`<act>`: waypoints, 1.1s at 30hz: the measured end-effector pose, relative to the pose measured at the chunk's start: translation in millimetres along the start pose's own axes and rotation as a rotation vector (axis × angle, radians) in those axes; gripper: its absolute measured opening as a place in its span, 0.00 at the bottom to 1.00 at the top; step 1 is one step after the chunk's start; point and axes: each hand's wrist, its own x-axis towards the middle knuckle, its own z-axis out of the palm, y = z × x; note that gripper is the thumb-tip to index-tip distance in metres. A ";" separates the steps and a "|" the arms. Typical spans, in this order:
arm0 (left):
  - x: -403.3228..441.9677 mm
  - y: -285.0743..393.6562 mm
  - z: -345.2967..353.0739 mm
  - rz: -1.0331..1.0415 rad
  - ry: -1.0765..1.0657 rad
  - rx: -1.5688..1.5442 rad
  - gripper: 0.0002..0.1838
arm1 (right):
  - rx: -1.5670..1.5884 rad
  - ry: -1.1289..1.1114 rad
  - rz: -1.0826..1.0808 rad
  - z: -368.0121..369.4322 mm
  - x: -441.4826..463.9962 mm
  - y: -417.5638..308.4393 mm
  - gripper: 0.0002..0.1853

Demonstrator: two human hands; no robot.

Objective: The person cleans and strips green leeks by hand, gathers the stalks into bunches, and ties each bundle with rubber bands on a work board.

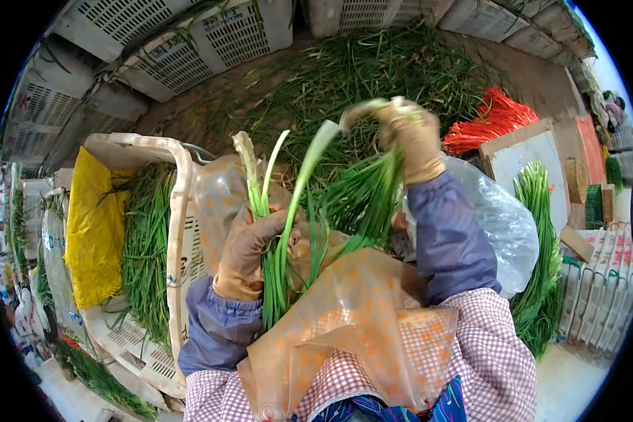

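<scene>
Beside the crate [181, 204], stalks [276, 288] are grasped by left hand [245, 253], a bunch [369, 197] by right hand [413, 141]; likely light, limp, easily bruised, best held near pale ends [319, 145].

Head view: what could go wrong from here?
Possible risks:
1. The left hand grips a few stalks whose pale ends stick up unevenly; some might slip out or bend.
2. The right hand is blurred, and its bunch fans out below; strands could drop and get lost among similar loose leaves on the ground.
3. The clear bag sits right by the right sleeve and might snag.
</scene>
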 end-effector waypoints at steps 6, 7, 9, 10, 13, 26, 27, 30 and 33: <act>-5.5 -2.7 16.6 0.078 0.059 0.018 0.10 | -0.097 -0.180 0.165 2.8 -18.9 -15.0 0.18; -3.3 -4.5 18.4 0.091 0.076 0.067 0.11 | -0.012 -0.254 0.233 12.5 -26.9 -17.3 0.17; -4.3 -3.6 27.7 0.049 0.065 0.112 0.12 | 0.123 -0.342 0.347 35.2 -36.9 -21.5 0.16; -5.3 -2.8 30.2 0.008 0.055 0.152 0.12 | 0.169 -0.358 0.394 45.2 -39.0 -23.7 0.15; 1.4 -9.2 19.0 -0.033 -0.029 0.022 0.12 | 0.193 -0.358 0.303 45.5 -31.9 -16.9 0.10; 14.4 -2.7 -7.2 -0.135 -0.147 -0.320 0.12 | 0.321 -0.235 0.059 0.7 -3.2 -9.5 0.11; 12.3 0.4 0.3 -0.083 -0.081 -0.278 0.14 | 0.395 -0.193 0.056 -4.1 0.7 -13.4 0.11; 14.8 0.5 -0.4 -0.044 -0.155 -0.309 0.14 | 0.592 -0.214 0.044 -10.9 13.0 -25.1 0.13; 12.7 4.5 9.8 -0.011 -0.037 -0.197 0.13 | 0.136 -0.389 0.189 7.0 -3.1 -48.8 0.11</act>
